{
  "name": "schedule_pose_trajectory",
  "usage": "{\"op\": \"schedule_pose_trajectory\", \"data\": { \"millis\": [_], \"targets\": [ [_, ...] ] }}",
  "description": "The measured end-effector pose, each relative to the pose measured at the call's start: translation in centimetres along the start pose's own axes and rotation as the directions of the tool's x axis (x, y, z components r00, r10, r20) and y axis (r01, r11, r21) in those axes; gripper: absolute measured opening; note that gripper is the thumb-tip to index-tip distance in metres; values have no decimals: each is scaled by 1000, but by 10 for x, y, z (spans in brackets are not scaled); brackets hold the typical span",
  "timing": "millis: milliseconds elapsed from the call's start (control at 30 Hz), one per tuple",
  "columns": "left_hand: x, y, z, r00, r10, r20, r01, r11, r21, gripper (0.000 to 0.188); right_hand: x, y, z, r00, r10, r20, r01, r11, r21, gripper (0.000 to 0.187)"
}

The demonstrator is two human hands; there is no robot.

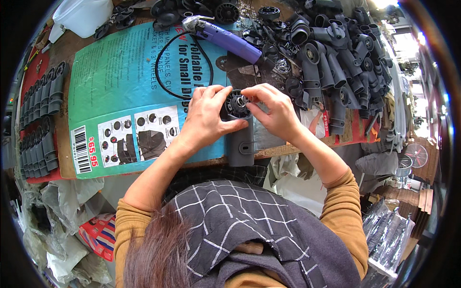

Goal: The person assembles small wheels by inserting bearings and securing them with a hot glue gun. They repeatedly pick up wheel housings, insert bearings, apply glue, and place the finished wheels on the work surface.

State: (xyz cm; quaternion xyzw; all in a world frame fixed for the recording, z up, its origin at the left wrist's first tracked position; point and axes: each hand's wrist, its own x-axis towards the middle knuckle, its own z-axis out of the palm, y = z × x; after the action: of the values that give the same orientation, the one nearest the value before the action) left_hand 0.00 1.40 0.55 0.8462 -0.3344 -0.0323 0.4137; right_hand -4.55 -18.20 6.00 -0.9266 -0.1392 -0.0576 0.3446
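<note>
A dark grey plastic tube fitting (240, 144) with a round, toothed joint at its far end lies across the table's front edge, its tube pointing toward me. My left hand (207, 115) grips the joint from the left, thumb along the near side and fingers over the far side. With thumb and forefinger, my right hand (272, 111) pinches a small shiny metal spring (242, 100) at the centre of the joint. The fingertips partly hide the spring.
A purple power screwdriver (230, 43) with a black cord lies beyond my hands on a printed cardboard sheet (105, 77). Grey fittings (336, 62) are heaped at the right, near loose metal springs (282, 66). Rows of grey pieces (41, 98) line the left side. A white tub (81, 17) stands far left.
</note>
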Motion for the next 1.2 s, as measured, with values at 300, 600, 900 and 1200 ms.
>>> {"op": "schedule_pose_trajectory", "data": {
  "millis": [300,600,900,1200],
  "targets": [
    [1,1,-3,999,-30,19,31,999,-41,80,12,-3,-16,982,159,100,-168,982,91,41],
    [-7,7,-13,995,-91,49,94,994,-55,79,188,187,-79,996,-6,-84,-66,559,-826,18],
    [19,6,-32,992,-110,-60,78,914,-398,64,127,108,-96,910,408,70,-361,699,617,25],
    [39,26,-44,962,-171,213,263,370,-891,37,8,-17,-47,949,287,133,-281,574,769,37]
  ]
}}
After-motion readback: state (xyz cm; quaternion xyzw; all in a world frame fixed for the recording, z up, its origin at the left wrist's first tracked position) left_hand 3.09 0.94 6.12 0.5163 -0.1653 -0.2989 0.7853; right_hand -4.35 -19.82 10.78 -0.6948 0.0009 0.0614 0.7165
